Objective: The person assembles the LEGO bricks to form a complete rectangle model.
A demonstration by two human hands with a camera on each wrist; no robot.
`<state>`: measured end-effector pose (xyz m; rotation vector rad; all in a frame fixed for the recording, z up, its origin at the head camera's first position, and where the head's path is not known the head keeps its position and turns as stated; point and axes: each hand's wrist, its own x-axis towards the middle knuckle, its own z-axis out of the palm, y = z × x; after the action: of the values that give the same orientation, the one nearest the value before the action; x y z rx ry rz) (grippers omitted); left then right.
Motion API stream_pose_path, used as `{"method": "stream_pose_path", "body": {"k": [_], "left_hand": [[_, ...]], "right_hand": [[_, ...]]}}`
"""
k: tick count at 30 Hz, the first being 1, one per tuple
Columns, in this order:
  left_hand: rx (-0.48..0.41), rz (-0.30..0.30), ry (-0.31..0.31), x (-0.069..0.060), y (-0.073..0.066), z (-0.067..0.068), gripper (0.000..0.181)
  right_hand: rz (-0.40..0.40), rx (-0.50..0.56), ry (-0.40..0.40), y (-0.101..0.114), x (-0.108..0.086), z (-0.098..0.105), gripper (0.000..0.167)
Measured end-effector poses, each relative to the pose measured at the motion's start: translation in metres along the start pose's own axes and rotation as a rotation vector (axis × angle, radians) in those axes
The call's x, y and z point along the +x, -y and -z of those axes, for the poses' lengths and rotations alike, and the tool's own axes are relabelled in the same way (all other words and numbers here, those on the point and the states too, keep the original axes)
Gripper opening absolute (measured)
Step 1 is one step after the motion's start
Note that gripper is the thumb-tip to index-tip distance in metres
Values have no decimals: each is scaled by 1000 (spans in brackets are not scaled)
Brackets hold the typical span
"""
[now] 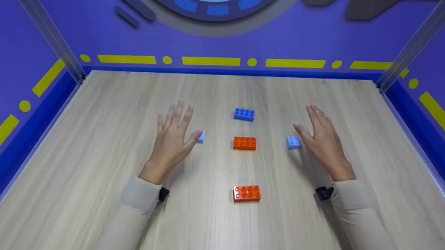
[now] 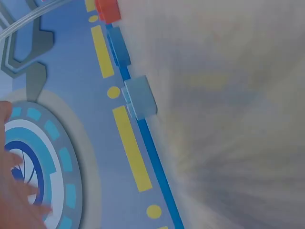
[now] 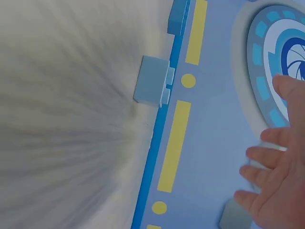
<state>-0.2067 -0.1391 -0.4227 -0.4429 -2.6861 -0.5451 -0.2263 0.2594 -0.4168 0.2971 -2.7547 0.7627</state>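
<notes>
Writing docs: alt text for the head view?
Left hand and right hand hover, empty, over a wood-grain tabletop. Down the middle: a blue building brick and two orange building bricks, all eight-stud; a light-blue building brick by each hand.

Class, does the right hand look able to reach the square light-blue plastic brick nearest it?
Probably yes: the right hand hovers open beside the light-blue brick, with nothing visible between them.

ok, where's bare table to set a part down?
Bare table: left grip to left wall; right grip to right wall; blue brick to rear wall; below near orange brick in head view. Crowded: blue brick close behind far orange brick; left light-blue brick by left grip, right light-blue brick by right grip.
</notes>
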Motion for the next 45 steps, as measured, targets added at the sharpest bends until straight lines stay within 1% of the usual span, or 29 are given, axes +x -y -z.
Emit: {"method": "stream_pose_path", "body": {"k": [1,3,5,7,11,13,16,18,22,25,29,33,36,39,43,45], "left_hand": [[-37,-33,29,-1,-1,0,69],[-128,-85,109,-2,-5,-2,67],[-210,-120,186,-4,-9,-3,66],[-284,-126,244,-6,-13,-5,65],[-399,-123,331,-9,-20,-8,66],[-439,-132,374,-11,-24,-10,67],[-485,-164,435,-13,-29,-12,68],[-502,-188,467,-14,-33,-13,69],[-548,-209,533,-17,-41,-15,69],[-572,-218,588,-18,-47,-17,69],[-574,-232,664,-20,-56,-20,69],[-581,-251,739,-23,-63,-25,65],[-598,-286,762,-24,-67,-29,62],[-619,-327,772,-25,-70,-32,61],[-619,-389,779,-26,-73,-35,59],[-604,-415,782,-27,-74,-37,58]], "right_hand": [[8,15,-6,0,1,0,70],[16,39,-7,0,3,-1,67],[21,64,5,0,6,-2,65],[26,88,34,0,9,-3,64],[58,133,119,0,14,-6,65],[76,153,171,1,16,-8,66],[96,183,255,3,19,-11,67],[100,192,306,6,21,-14,66],[116,183,380,14,26,-19,62],[126,176,417,21,30,-24,60],[126,180,464,27,33,-30,59],[158,201,507,32,35,-35,54],[191,208,534,36,37,-39,50],[202,201,558,40,38,-43,48],[208,188,603,47,39,-48,48],[209,179,622,50,40,-50,47]]}}
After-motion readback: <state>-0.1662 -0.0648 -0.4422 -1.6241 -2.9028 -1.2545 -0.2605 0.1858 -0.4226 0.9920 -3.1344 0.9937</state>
